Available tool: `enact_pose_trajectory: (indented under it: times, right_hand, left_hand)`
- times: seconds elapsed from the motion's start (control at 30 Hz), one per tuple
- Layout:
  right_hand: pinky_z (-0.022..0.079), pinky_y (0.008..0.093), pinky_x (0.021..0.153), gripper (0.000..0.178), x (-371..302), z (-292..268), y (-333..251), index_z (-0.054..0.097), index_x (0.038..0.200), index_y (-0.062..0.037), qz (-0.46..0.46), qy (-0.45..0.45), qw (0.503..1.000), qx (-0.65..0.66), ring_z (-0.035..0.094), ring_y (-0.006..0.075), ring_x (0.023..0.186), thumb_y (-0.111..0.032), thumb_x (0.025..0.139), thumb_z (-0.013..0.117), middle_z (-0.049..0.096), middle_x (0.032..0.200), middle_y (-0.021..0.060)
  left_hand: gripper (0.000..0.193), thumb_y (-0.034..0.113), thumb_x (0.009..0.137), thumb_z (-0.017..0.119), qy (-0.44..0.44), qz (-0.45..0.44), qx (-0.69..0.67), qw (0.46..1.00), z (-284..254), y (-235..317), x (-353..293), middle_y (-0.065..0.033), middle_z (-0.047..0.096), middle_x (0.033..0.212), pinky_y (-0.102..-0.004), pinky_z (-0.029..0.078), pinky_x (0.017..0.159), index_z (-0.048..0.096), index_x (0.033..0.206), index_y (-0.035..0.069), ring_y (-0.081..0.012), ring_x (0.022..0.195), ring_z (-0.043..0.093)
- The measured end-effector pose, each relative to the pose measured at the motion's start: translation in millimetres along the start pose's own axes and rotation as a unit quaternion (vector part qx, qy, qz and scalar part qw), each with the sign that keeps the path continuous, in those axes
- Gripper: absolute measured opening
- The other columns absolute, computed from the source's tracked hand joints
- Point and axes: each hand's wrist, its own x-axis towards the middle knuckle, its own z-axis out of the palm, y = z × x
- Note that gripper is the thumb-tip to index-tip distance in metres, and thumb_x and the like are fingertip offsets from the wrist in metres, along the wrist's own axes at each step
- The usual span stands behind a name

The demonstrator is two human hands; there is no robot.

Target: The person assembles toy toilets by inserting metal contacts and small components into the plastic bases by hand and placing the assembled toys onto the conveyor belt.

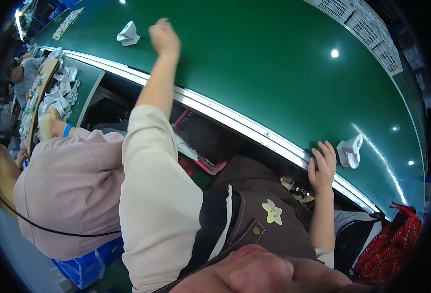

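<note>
I see left hand [164, 40] curled above desk [254, 63], can't tell if gripping; right hand [324, 168] open beside white piece [348, 152].

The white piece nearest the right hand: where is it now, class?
In the head view, the white piece lies toward the right on the green table, just right of the right hand.
</note>
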Motion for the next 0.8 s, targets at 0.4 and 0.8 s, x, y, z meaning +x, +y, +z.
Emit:
enact_pose_trajectory:
  times: [0.4, 0.8]
  right_hand:
    - [0.039, 0.0513, 0.101, 0.029, 2.7, 6.2, -0.8, 0.064, 0.102, 0.0009, 0.024, -0.026, 0.999, -0.007, 0.050, 0.0443, 0.121, 0.001, 0.074, 0.058, 0.058, 0.123, 0.0206]
    - [0.035, 0.0488, 0.107, 0.036, -9.9, 25.7, 25.7, 0.059, 0.119, 0.0004, -0.048, -0.039, 0.998, -0.002, 0.045, 0.0414, 0.127, -0.005, 0.084, 0.054, 0.051, 0.135, 0.0211]
  left_hand:
    - [0.037, 0.019, 0.095, 0.052, -0.134, -0.171, 0.241, 0.946, -50.5, -104.2, 75.9, -0.0164, 0.059, 0.127, -0.0481, 0.051, 0.090, 0.050, 0.132, 0.014, -0.0360, 0.112, 0.061]
    - [0.043, 0.009, 0.083, 0.058, -0.344, 0.095, 0.002, 0.934, -45.1, 107.9, -111.4, -0.0173, 0.061, 0.116, -0.0442, 0.056, 0.081, 0.055, 0.126, 0.011, -0.0331, 0.098, 0.066]
